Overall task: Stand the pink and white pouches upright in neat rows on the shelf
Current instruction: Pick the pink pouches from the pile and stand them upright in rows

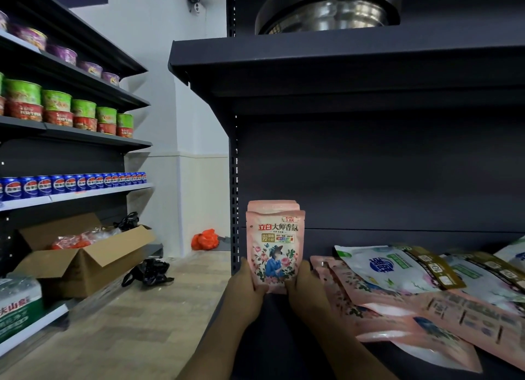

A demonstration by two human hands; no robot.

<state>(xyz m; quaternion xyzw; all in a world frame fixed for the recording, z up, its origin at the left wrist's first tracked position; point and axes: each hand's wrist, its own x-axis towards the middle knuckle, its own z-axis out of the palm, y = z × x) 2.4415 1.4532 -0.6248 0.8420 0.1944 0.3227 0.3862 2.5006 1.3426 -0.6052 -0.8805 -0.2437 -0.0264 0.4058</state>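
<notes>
An upright pink pouch [275, 246] with a floral picture stands at the left end of the dark shelf [284, 337]. My left hand [250, 289] grips its lower left edge and my right hand [305, 287] grips its lower right edge. The tops of more pink pouches [272, 205] show right behind it. To the right, pink pouches [377, 303] lie flat in a loose heap on the shelf, with white pouches [397, 269] lying on top of them.
The shelf's perforated upright post [234, 209] stands just left of the held pouch. A dark shelf board [341, 67] hangs overhead with metal bowls on it. An open cardboard box [82, 263] and black bags sit on the floor at left.
</notes>
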